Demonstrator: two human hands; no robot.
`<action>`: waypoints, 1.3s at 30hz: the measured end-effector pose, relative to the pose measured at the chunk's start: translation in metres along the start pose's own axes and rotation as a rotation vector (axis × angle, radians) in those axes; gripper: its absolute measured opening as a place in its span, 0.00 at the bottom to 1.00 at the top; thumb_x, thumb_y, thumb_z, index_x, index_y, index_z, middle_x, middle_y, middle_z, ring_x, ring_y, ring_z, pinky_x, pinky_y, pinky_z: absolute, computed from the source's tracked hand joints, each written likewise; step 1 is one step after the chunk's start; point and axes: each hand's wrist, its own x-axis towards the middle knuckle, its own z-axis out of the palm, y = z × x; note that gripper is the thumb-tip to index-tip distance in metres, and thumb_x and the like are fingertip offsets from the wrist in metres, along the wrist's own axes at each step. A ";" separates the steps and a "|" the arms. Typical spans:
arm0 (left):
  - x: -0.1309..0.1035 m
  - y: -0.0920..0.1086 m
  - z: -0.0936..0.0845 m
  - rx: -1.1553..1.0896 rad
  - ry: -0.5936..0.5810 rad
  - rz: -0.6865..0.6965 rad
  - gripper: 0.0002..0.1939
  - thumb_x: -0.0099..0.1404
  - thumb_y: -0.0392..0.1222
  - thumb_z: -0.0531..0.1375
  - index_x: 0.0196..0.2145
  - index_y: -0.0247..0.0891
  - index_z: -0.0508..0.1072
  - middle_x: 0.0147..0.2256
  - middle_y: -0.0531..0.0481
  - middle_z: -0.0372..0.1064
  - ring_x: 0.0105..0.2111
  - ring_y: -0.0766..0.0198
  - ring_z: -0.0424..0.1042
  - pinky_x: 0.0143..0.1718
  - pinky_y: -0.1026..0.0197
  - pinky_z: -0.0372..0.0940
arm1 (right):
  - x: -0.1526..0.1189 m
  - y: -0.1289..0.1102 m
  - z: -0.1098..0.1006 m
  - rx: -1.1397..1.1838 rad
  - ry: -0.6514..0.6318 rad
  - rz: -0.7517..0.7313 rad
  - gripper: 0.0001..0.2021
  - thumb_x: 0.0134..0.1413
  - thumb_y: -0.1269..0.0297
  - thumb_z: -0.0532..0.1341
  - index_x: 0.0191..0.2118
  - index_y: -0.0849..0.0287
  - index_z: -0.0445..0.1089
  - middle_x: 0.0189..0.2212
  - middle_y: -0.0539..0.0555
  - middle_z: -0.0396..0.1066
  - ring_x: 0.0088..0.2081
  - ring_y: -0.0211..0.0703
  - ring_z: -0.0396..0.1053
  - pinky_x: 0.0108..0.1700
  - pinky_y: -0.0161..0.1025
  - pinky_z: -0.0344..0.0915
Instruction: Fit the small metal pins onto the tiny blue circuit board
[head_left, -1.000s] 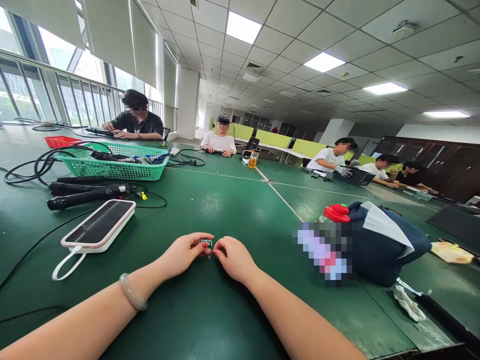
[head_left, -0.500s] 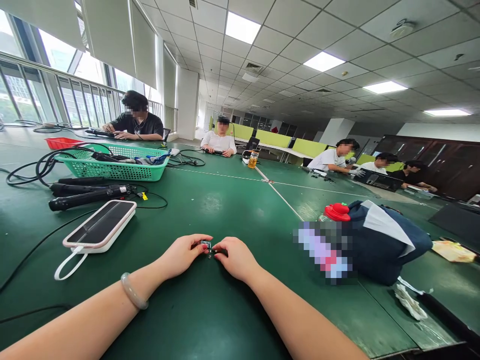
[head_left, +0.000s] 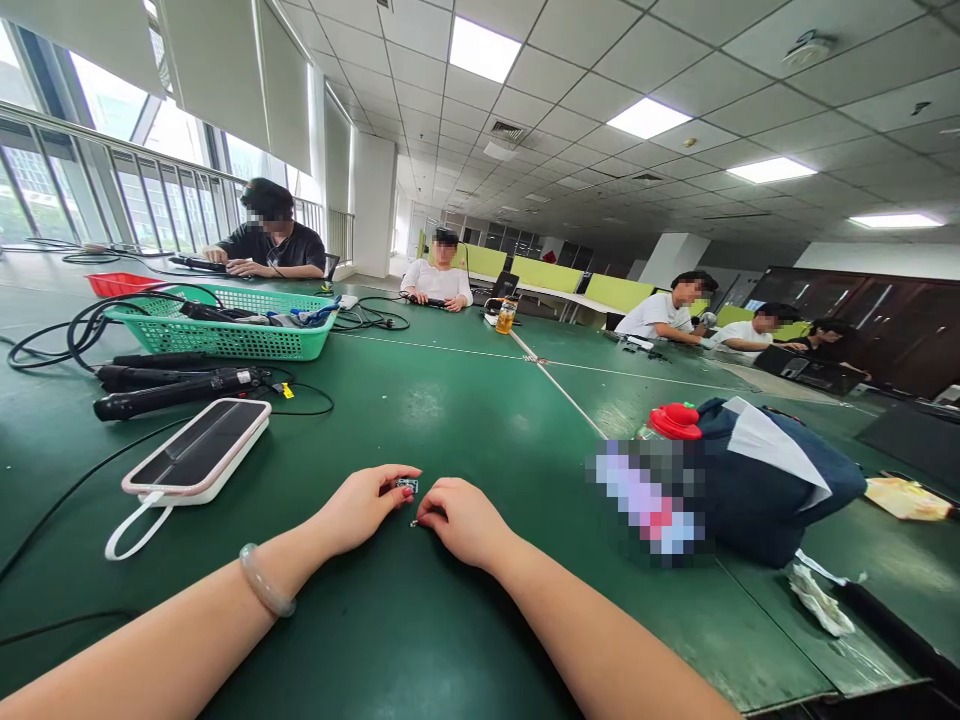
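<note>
Between the thumb and fingers of my left hand [head_left: 373,505] is a small circuit board [head_left: 407,486], bluish with pale markings. Part of the board is covered by the fingers. Just to its right, my right hand [head_left: 463,518] is closed in a pinch above the green tabletop [head_left: 405,620]. A tiny light-coloured piece [head_left: 414,523] shows at the right fingertips, too small to name. The fingertips of the two hands are a little apart.
To the left lie a phone [head_left: 199,450] with a white cable, black cylindrical tools [head_left: 176,392] and a green basket [head_left: 292,345]. A dark blue bag [head_left: 757,490] and a red-lidded bottle [head_left: 675,421] stand on the right. Several people sit around the table.
My right hand has drawn slightly down and away from the circuit board, the tiny piece at its fingertips. My left hand stays nearly in place with the board.
</note>
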 end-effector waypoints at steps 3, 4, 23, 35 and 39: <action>-0.001 0.003 0.000 -0.001 0.009 -0.013 0.22 0.57 0.50 0.53 0.48 0.39 0.69 0.32 0.50 0.72 0.33 0.60 0.70 0.37 0.61 0.62 | 0.000 0.001 0.001 0.013 0.024 0.018 0.06 0.52 0.71 0.59 0.30 0.56 0.72 0.30 0.49 0.68 0.35 0.35 0.64 0.38 0.32 0.59; -0.002 0.004 0.000 0.000 0.008 -0.016 0.23 0.57 0.50 0.53 0.48 0.39 0.69 0.32 0.50 0.72 0.33 0.60 0.70 0.37 0.61 0.62 | 0.000 0.002 0.002 0.019 0.030 0.026 0.06 0.52 0.72 0.59 0.30 0.56 0.72 0.30 0.49 0.68 0.34 0.36 0.64 0.38 0.32 0.59; -0.001 0.006 -0.001 0.082 -0.023 -0.023 0.22 0.57 0.47 0.53 0.49 0.40 0.68 0.33 0.51 0.71 0.32 0.61 0.67 0.35 0.62 0.61 | 0.009 0.012 0.006 0.232 0.056 0.259 0.06 0.48 0.71 0.61 0.29 0.56 0.76 0.28 0.49 0.68 0.31 0.35 0.64 0.33 0.31 0.58; 0.002 -0.003 0.001 0.083 -0.018 0.007 0.21 0.57 0.46 0.53 0.49 0.40 0.68 0.36 0.51 0.72 0.34 0.61 0.69 0.37 0.61 0.62 | 0.000 -0.003 0.005 0.032 0.056 0.021 0.01 0.49 0.65 0.64 0.29 0.55 0.73 0.30 0.48 0.67 0.33 0.35 0.64 0.36 0.32 0.59; 0.003 -0.004 0.001 0.083 -0.019 0.012 0.21 0.57 0.45 0.53 0.48 0.39 0.68 0.37 0.50 0.72 0.35 0.61 0.69 0.39 0.61 0.62 | 0.001 -0.004 0.008 -0.101 0.052 -0.074 0.03 0.53 0.67 0.60 0.30 0.57 0.71 0.30 0.49 0.67 0.34 0.37 0.64 0.37 0.33 0.59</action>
